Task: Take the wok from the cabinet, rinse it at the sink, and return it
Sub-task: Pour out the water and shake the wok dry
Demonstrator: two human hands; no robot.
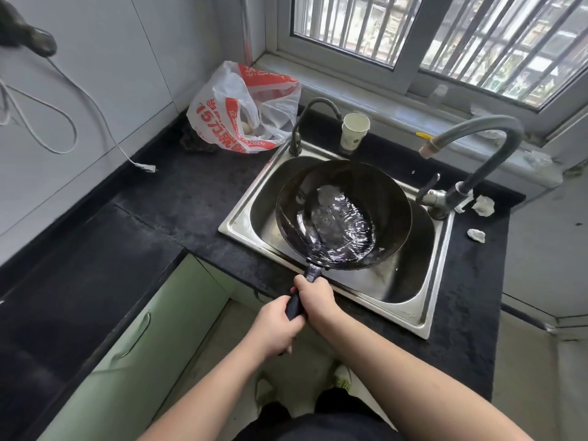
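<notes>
Both hands on the handle point(297, 302) here: I've got the left hand point(276, 326) wrapped tight round its lower end, and the right hand point(318, 302) clamped round it just above, nearer the pan. The wok point(343, 214) hangs over the sink point(251, 218), tilted, rim above the basin, with its handle reaching out past the sink's near edge toward me. Water point(340, 224) pooled inside the wok, rippled and shining, sitting low on the side nearest the handle.

Behind the sink, at its back rim, a paper cup point(354, 130) stands upright, and just left of it a small dark tap point(305, 125) curves up. At the sink's right rim the big grey tap point(477, 144) arches over, spout pointing left and down; I see no stream from it. Left of the sink and further back, a red and white plastic bag point(241, 109) sits on the black counter point(178, 198). Right of the sink, crumpled white scraps point(483, 205) lie on the counter. Below the counter, left of the sink, a green cabinet door point(133, 345) with its handle, shut as far as I can tell
</notes>
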